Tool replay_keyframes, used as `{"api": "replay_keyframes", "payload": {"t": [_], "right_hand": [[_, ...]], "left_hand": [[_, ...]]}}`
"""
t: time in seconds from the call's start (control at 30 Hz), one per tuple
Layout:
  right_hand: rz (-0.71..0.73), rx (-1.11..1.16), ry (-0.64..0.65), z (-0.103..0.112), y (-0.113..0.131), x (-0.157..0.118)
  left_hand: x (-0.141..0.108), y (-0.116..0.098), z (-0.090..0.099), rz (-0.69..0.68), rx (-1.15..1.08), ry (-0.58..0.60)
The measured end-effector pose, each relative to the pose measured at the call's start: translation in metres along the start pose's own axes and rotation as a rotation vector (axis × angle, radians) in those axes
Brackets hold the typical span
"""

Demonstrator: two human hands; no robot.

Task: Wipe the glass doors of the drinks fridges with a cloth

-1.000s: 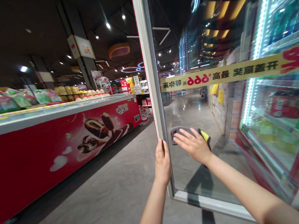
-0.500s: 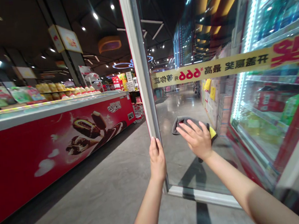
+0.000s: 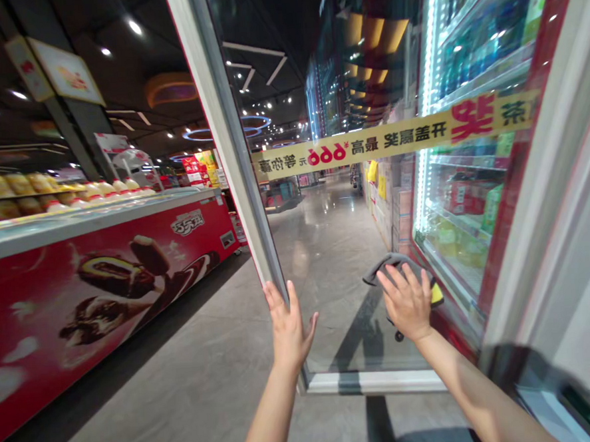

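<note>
A glass door [image 3: 321, 246] with a pale metal frame [image 3: 240, 184] stands open ahead of me. Across its pane runs a yellow strip [image 3: 394, 137] with mirrored lettering. My left hand [image 3: 288, 331] rests against the frame's left edge, fingers apart and thumb out, holding nothing. Against the glass on the right, my right hand [image 3: 408, 302] presses a grey cloth [image 3: 378, 266] flat under its spread fingers. A yellow patch of the cloth shows beside the little-finger side or thumb side; which one I cannot tell.
A long red chest freezer [image 3: 103, 279] with goods along its top stands at the left. Lit shelves of drinks [image 3: 473, 190] are at the right. Stacked boxes [image 3: 402, 218] line an aisle beyond the glass. Grey floor [image 3: 185, 388] lies between freezer and door.
The view has turned right, so the door and freezer sit further left. My right hand and the cloth have moved right and down over the glass. My left hand's fingers and thumb have spread.
</note>
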State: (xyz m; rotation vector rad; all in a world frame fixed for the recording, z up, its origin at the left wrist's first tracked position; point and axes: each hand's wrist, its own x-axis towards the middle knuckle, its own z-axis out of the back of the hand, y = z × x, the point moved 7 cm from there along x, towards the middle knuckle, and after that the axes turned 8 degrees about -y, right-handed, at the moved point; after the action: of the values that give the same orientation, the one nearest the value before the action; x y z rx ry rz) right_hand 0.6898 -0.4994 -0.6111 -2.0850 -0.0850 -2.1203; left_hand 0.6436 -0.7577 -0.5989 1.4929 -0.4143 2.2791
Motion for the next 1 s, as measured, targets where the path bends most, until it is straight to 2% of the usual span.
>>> {"api": "replay_keyframes", "payload": {"t": [0.1, 0.17, 0.2, 0.27, 0.33, 0.4, 0.43, 0.53, 0.6, 0.67, 0.73, 0.8, 0.83, 0.9, 1.0], "right_hand": [[0.162, 0.089, 0.154, -0.003, 0.013, -0.025], [0.258, 0.136, 0.208, -0.005, 0.013, -0.023], [0.258, 0.135, 0.202, -0.005, 0.006, -0.017], [0.157, 0.080, 0.131, -0.001, -0.018, -0.003], [-0.009, -0.005, 0.038, 0.007, -0.042, 0.001], [-0.118, -0.061, 0.005, 0.013, -0.051, -0.008], [-0.106, -0.059, 0.034, 0.012, -0.048, -0.015], [0.149, 0.038, 0.219, 0.002, -0.022, -0.029], [0.285, 0.084, 0.301, -0.003, -0.017, -0.028], [0.203, 0.032, 0.291, -0.005, -0.035, -0.018], [-0.046, -0.089, 0.196, 0.000, -0.067, -0.014], [-0.298, -0.200, 0.087, 0.011, -0.090, -0.028], [-0.364, -0.225, 0.070, 0.014, -0.094, -0.039], [-0.336, -0.199, 0.156, 0.011, -0.090, -0.057], [-0.116, -0.073, 0.365, 0.000, -0.082, -0.069]], "left_hand": [[0.001, -0.006, -0.004, -0.035, 0.013, 0.047], [0.002, -0.007, -0.006, -0.048, 0.042, 0.038], [0.003, -0.007, -0.008, -0.051, 0.056, 0.025], [0.004, -0.008, -0.010, -0.051, 0.078, -0.005], [0.005, -0.009, -0.013, -0.041, 0.095, -0.027], [0.006, -0.010, -0.017, -0.037, 0.102, -0.030], [0.006, -0.012, -0.020, -0.049, 0.097, -0.020], [0.006, -0.020, -0.029, -0.149, 0.035, 0.024], [0.007, -0.023, -0.033, -0.191, -0.017, 0.033], [0.008, -0.023, -0.035, -0.187, -0.060, 0.029], [0.010, -0.023, -0.038, -0.176, -0.088, 0.030], [0.012, -0.025, -0.041, -0.175, -0.101, 0.034], [0.012, -0.026, -0.042, -0.177, -0.105, 0.037], [0.014, -0.030, -0.044, -0.184, -0.116, 0.041], [0.017, -0.036, -0.045, -0.200, -0.144, 0.045]]}}
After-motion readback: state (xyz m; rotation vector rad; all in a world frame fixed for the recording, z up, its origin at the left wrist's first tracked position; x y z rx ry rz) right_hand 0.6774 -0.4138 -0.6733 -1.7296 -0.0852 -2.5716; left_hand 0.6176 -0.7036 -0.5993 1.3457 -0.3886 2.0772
